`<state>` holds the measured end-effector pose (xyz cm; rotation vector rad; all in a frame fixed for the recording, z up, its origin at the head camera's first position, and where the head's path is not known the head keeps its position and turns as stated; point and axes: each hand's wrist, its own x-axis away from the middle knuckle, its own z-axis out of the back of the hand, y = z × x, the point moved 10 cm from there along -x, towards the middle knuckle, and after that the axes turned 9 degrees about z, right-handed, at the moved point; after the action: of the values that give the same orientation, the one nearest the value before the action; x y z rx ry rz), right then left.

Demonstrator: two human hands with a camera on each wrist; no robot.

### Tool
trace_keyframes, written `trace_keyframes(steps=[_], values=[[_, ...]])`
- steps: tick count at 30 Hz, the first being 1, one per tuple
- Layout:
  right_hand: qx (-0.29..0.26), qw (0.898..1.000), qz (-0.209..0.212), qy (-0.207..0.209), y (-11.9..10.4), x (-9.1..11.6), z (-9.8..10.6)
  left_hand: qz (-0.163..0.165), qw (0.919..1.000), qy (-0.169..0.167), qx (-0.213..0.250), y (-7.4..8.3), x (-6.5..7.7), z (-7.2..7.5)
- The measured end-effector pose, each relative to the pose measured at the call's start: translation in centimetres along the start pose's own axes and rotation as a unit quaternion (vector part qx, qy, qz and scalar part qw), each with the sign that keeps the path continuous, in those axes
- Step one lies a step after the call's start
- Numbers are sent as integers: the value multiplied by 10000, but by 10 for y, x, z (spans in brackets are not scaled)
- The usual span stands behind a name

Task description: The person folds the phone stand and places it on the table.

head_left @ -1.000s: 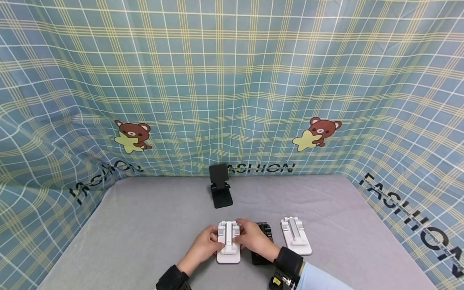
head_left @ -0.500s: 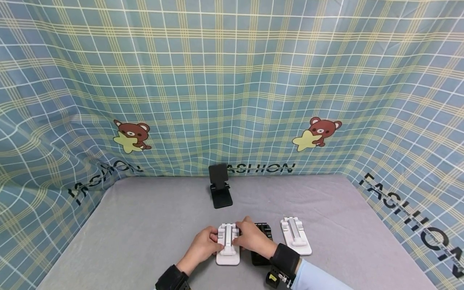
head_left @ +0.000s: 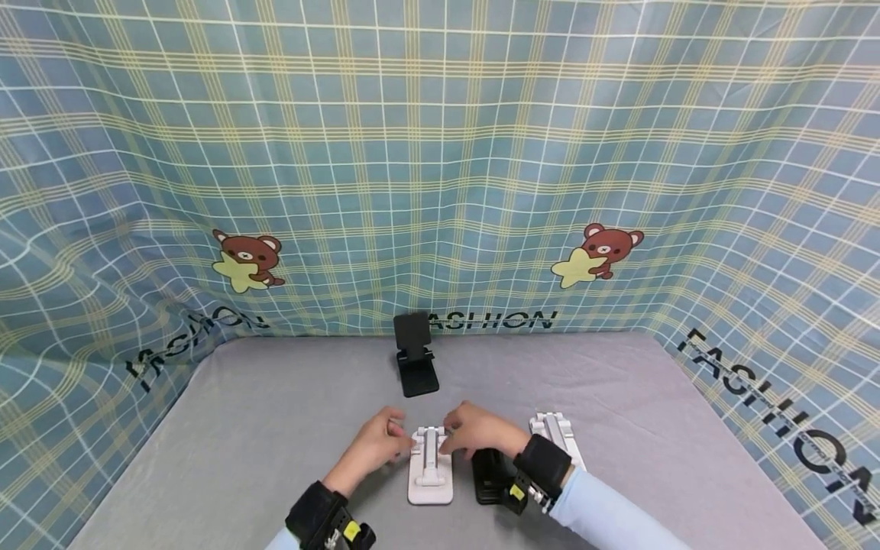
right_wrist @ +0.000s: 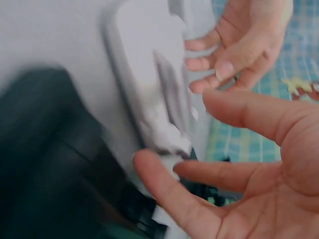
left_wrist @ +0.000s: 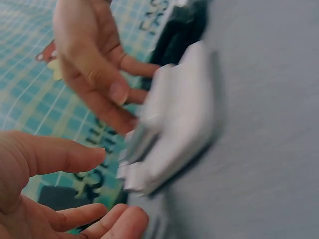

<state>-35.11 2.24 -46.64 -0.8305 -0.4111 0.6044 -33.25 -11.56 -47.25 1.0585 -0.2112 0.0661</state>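
A white folding phone stand lies folded flat on the cloth near the front middle, its arm folded down along its top. My left hand is just left of it, thumb and fingers spread and holding nothing. In the left wrist view a gap shows between those fingers and the white stand. To the right of the stand, my right hand hovers by its upper corner and over a black folded phone stand. The right wrist view shows that hand's thumb and fingers apart, close to the white stand.
Another white folded phone stand lies to the right, partly hidden behind the right wrist strap. Farther back a black phone stand stands unfolded. A grey cloth covers the table, with a checked curtain around its back and sides.
Both hands have let go of the white phone stand. The left hand has moved away to the left and back. The stand has shifted slightly toward the front.
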Motion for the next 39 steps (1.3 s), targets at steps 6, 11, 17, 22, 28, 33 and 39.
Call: trace_keyframes(steps=[6,11,17,22,28,33,39], values=[[134,9975,-66,698,4,-26,42,241,9964,543,606,19,-41,35],[-547,9869,-174,1505,21,-56,68,-13,9887,1015,1107,37,-81,56],[-1323,9712,392,1943,70,-111,80,-38,9865,1021,1283,42,-111,58],[-1837,9596,390,2097,49,-109,80,-82,9852,937,1434,40,-127,53],[-2543,9454,422,1993,4,-92,72,-92,9878,860,1298,35,-135,44],[-2874,9350,389,2041,9,-107,64,-129,9857,863,1445,31,-136,39],[-2821,9285,460,2372,18,-115,63,-103,9762,878,1982,26,-136,39]])
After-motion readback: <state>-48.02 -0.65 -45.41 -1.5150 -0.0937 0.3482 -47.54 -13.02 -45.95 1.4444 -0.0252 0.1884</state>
